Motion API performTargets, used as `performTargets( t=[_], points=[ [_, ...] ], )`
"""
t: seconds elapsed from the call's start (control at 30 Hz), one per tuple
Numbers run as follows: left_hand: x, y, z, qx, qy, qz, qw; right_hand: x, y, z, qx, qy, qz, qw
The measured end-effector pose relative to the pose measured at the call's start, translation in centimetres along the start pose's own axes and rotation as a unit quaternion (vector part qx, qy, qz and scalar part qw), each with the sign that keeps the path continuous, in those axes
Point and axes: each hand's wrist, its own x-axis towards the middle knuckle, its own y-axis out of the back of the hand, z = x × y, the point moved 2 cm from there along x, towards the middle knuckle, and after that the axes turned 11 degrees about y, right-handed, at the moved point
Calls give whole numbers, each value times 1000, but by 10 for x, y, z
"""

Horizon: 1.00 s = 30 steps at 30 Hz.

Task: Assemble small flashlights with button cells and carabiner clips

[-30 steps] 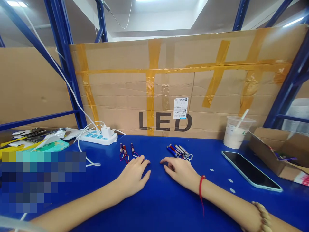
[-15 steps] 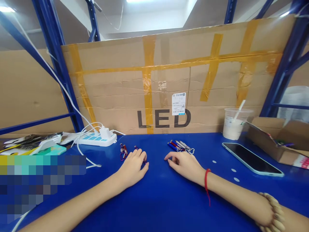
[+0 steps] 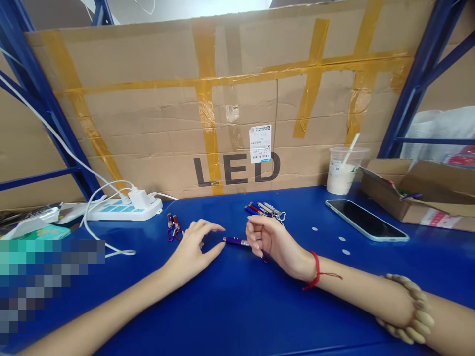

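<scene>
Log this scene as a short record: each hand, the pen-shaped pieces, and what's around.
Left hand: open, thumb near the tip of the purple piece
Right hand: fingers curled at its other end; grip unclear
Left group: red piece, dark piece
Far group: blue, red and silver pieces
Right side: phone, cup with straw, open cardboard box
Left side: power strip

- Cardboard panel [image 3: 166, 128], lettered "LED", behind the desk [image 3: 237, 306].
- White power strip [image 3: 122, 212], charger [image 3: 140, 199] plugged in.
- Cup [image 3: 341, 179] with straw [image 3: 352, 147], near phone [image 3: 365, 220] and open box [image 3: 413, 213].
</scene>
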Motion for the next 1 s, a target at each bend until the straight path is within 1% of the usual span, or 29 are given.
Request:
performTargets(
  t=[0.07,0.2,0.33,0.43,0.53,0.67,0.8,1.0],
  points=[
    [1,-3,-5,42,-18,-8,999,-5,-2,1,64,-31,-26,997],
    [-4,-9,-6,83,-59,-34,994,-11,-7,3,107,-60,-71,990],
    [-7,-8,-1,93,-69,-44,992,-12,-10,1,183,-104,-82,974],
    [-6,-5,3,91,-71,-36,993,-12,-11,-4,232,-108,-74,964],
    [-5,-4,6,90,-76,-27,993,-14,-13,-6,246,-111,-78,960],
    [-6,-4,8,89,-88,-22,992,-18,-16,-5,238,-119,-121,956],
    [-9,-4,12,83,-100,-27,991,-22,-17,-6,247,-135,-148,948],
    [-17,-5,18,69,-120,-27,990,-23,-17,-8,285,-153,-166,932]
  ],
)
